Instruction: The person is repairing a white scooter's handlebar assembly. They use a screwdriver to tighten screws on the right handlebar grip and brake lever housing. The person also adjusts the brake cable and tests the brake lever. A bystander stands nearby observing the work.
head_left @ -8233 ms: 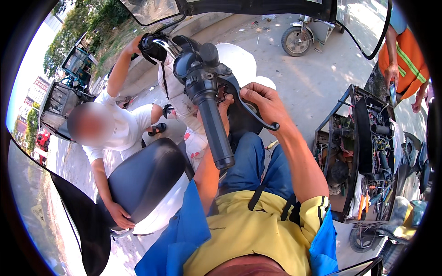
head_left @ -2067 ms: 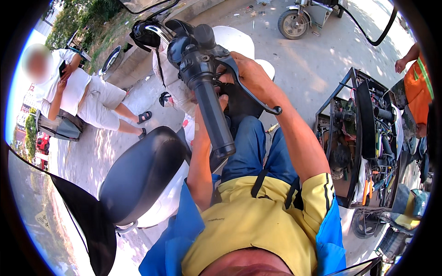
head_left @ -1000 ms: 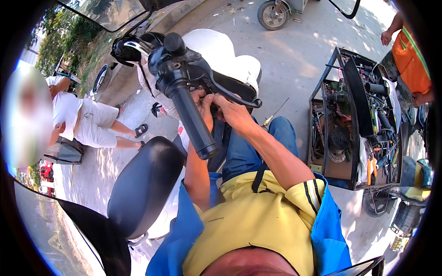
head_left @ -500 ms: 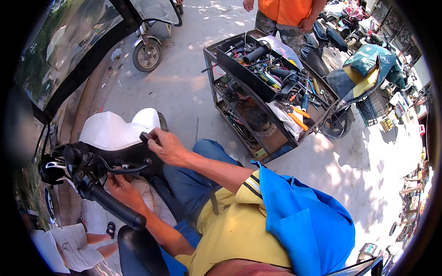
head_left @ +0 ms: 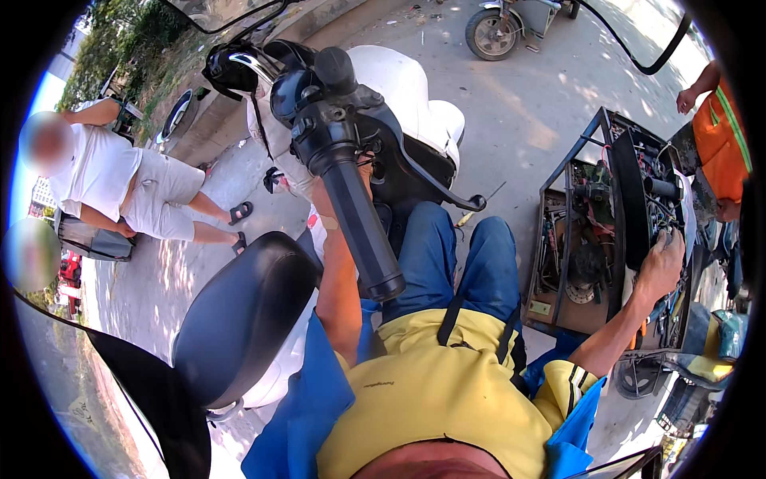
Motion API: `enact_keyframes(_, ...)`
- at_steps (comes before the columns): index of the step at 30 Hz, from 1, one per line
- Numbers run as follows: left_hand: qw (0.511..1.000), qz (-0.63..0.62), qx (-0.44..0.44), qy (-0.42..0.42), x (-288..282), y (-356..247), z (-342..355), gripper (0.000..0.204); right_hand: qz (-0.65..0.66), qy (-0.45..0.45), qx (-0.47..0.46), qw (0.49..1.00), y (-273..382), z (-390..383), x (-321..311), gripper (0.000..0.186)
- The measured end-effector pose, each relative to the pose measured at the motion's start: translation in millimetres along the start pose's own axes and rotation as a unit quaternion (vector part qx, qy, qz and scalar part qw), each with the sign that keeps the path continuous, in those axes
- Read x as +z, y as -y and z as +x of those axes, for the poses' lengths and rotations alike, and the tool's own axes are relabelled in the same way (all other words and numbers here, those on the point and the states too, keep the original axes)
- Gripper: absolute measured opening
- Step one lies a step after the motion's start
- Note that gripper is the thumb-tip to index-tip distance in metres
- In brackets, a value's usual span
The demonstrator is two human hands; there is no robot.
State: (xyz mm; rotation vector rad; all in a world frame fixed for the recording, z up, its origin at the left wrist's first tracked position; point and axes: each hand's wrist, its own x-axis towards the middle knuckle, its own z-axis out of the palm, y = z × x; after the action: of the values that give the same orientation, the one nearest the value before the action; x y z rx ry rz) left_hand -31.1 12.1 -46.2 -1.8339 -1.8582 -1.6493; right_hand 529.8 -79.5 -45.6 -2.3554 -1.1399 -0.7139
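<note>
A scooter's black handlebar grip [head_left: 351, 215] with its brake lever [head_left: 423, 176] crosses the view in front of me. My left hand [head_left: 325, 199] is behind the grip by the scooter's front; the grip and controls hide its fingers, so its hold cannot be made out. Far to the right, my right hand [head_left: 664, 259] reaches into the black tool tray [head_left: 630, 184] on top of a metal cart. Its fingers are bent together down among the tools, closed on something I cannot make out.
The scooter's black seat [head_left: 243, 319] is at left and its white front panel [head_left: 391, 84] ahead. A person in white [head_left: 159, 184] stands at left, a person in an orange vest [head_left: 722, 144] at right. A yellow-handled screwdriver [head_left: 465, 218] lies beyond my knees. A three-wheeler [head_left: 495, 32] is parked far off.
My right hand has left the scooter's front, where it held a small black piece, and gone right into the tool tray. My left hand stays near the handlebar. The view has swung left.
</note>
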Motion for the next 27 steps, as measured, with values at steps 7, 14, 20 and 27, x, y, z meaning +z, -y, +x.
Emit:
enact_keyframes(7, 0.997, 0.074, 0.019, 0.014, -11, 1, 1, 0.038, 0.625, 0.118, -0.095, 0.766, 235, -68, -60, 0.009)
enact_keyframes(14, 0.989, 0.145, 0.028, 0.0, -19, -2, 5, 0.043, 0.73, 0.199, -0.195, 0.624, 369, -129, -72, 0.03)
enact_keyframes(20, 0.975, 0.164, 0.144, -0.048, -19, 25, 17, 0.036, 0.721, 0.191, -0.283, 0.604, 398, -114, -62, 0.026)
enact_keyframes(27, 0.945, 0.187, 0.245, -0.106, -20, 2, 37, 0.03, 0.75, 0.205, -0.271, 0.568, 406, -109, -55, 0.021)
